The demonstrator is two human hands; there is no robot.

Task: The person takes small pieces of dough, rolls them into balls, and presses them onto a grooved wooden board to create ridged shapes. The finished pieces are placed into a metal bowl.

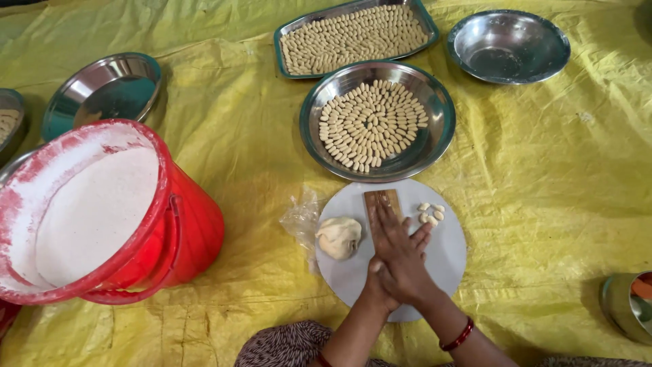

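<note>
Ribbed wooden board (380, 199) under my right hand (399, 255), fingers (390, 224) flat & together; left hand (375, 282) beneath, grip unclear; dough lump (339, 236) just beside.

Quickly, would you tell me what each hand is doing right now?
Right hand: open, fingers flat on the ridged wooden board.
Left hand: mostly hidden beneath the right; state cannot be told.

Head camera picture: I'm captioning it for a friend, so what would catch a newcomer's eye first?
The big red bucket of white flour at lower left, on the yellow sheet. Then the round steel plate at centre, ringed with small shaped dough pieces. Below it, both hands press on a ridged wooden board beside a dough lump.
</note>
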